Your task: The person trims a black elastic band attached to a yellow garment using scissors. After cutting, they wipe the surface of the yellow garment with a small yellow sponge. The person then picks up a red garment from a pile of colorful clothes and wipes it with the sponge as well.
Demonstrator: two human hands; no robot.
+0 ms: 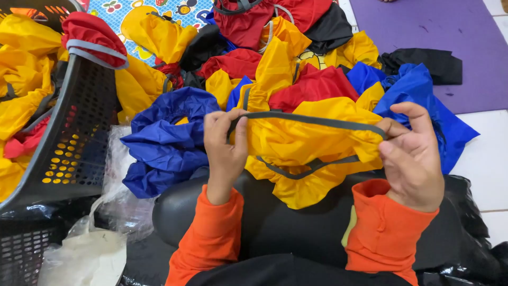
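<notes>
yellow cover (312,140) stretched between raised hands

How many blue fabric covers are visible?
3: one blue cover left of the left hand, one behind the right hand, a small patch mid-pile; more may be buried.

The floor (489,159) is laid with white tiles, their grout lines showing at the right edge. A purple mat (439,37) covers it at the upper right, and a blue play mat (114,16) with bright cartoon prints lies at the top left. Light is even and soft, casting no hard shadows. No walls or windows show.
</notes>
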